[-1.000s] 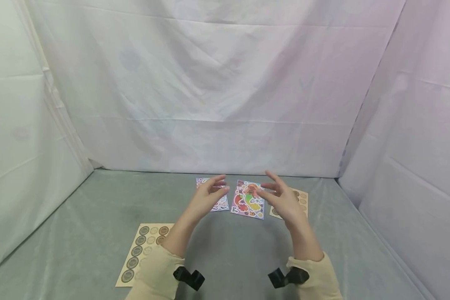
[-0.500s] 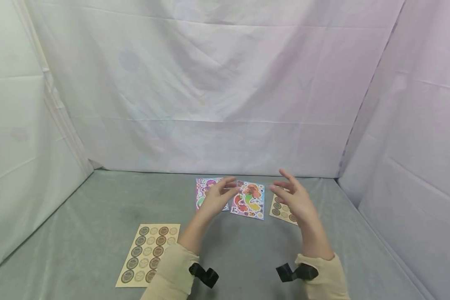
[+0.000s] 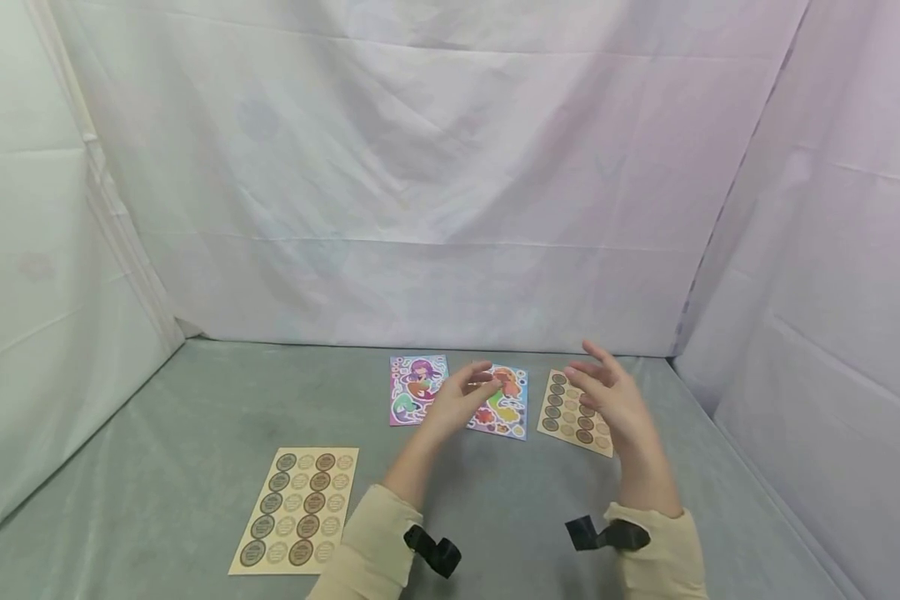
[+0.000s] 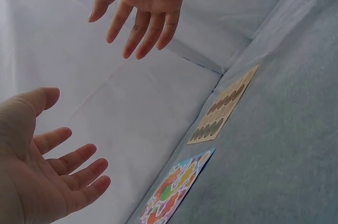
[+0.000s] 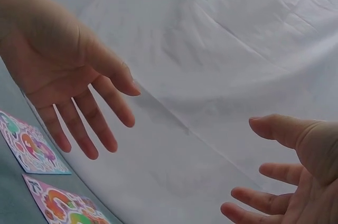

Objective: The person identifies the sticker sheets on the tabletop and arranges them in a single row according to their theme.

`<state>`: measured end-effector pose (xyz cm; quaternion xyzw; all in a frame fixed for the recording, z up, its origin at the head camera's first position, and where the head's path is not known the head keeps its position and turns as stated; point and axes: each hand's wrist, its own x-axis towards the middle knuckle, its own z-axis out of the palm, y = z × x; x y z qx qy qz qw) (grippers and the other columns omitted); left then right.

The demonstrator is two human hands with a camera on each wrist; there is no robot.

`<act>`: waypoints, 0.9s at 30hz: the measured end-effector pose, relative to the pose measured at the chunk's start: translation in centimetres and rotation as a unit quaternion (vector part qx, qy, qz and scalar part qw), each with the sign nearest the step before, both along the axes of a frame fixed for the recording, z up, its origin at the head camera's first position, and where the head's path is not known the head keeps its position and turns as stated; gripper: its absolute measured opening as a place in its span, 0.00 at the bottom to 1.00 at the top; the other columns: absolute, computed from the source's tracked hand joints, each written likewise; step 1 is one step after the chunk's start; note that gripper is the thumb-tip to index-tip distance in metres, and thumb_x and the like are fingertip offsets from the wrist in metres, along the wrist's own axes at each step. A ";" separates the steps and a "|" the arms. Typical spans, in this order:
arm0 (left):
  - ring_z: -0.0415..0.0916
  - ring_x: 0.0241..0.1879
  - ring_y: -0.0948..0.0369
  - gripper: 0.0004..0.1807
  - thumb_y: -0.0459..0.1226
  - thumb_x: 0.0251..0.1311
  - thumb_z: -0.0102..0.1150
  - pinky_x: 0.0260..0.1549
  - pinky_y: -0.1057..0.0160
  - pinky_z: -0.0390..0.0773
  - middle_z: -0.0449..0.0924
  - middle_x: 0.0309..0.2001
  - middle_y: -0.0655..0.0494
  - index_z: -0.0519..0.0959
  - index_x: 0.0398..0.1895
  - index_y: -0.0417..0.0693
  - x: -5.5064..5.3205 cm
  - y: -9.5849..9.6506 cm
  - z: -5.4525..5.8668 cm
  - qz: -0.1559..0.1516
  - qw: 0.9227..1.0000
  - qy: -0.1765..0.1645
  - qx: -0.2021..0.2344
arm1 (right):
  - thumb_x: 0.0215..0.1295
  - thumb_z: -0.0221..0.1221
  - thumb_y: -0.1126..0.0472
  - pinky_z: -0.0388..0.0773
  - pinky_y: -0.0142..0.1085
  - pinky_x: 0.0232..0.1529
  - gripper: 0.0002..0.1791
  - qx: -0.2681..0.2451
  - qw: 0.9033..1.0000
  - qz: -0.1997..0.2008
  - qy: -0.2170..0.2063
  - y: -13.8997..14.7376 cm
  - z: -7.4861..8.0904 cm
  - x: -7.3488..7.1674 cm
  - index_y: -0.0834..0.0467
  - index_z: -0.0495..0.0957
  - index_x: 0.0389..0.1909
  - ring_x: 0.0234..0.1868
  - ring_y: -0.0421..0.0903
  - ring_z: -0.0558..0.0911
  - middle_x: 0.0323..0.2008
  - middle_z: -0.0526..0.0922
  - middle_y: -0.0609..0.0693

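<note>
Four flat sticker sheets lie on a soft grey cloth tabletop [image 3: 195, 417], in front of a creased white fabric backdrop [image 3: 390, 167]. Nearest the person, to the left, is a cream rectangular paper sheet with rows of round grey, tan and brown stickers [image 3: 294, 511]. Farther back, left to right, sit a pink-and-blue paper sheet with a purple-haired cartoon figure [image 3: 418, 390], a bright multicoloured paper sheet with orange, green and yellow shapes [image 3: 506, 414], and a smaller-looking cream paper sheet of round stickers [image 3: 562, 410].

The left hand [image 3: 456, 406] and right hand [image 3: 617, 398] hover above the back row, well apart, palms turned toward each other, fingers spread and gripping nothing. I'd judge this a hands-free spell between handlings. Picking up any sheet would call for lowering a hand and working a fingertip under its thin edge.
</note>
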<state>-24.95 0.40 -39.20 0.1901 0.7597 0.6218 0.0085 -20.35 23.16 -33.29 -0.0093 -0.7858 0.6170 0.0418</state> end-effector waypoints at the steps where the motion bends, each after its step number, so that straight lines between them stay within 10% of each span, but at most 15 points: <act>1: 0.73 0.56 0.48 0.26 0.44 0.65 0.57 0.53 0.50 0.73 0.77 0.55 0.46 0.71 0.63 0.43 0.0 0.3 -0.1 -0.002 1.000 -0.001 0.001 | 0.68 0.58 0.52 0.65 0.52 0.60 0.41 -0.001 1.000 -0.002 -0.001 0.2 0.0 0.0 0.51 0.47 0.76 0.63 0.57 0.66 0.66 0.64 0.64; 27: 0.71 0.56 0.46 0.29 0.45 0.62 0.59 0.52 0.50 0.74 0.73 0.58 0.42 0.69 0.65 0.45 -0.2 5.8 -1.6 -0.027 0.999 -0.038 -0.008 | 0.69 0.56 0.53 0.59 0.55 0.64 0.40 0.017 0.996 -0.073 -0.055 3.9 -2.5 -1.3 0.58 0.47 0.75 0.66 0.62 0.62 0.68 0.59 0.67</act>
